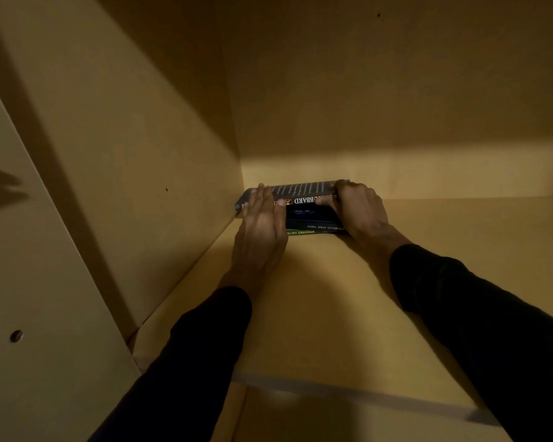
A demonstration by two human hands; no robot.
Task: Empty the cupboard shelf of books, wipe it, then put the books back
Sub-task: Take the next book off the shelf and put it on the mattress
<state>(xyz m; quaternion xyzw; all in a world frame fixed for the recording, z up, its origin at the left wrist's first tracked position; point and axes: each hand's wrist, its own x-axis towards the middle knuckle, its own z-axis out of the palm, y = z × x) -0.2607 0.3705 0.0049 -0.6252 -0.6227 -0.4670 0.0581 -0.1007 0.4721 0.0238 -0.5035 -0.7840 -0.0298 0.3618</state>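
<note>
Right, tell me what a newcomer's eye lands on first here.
First, the stack of books lying flat in the shelf's back left corner, spines facing out. Then both hands on it: the left hand rests with straight fingers over the stack's front, the right hand grips its right end. Around them, only bare shelf shows.
</note>
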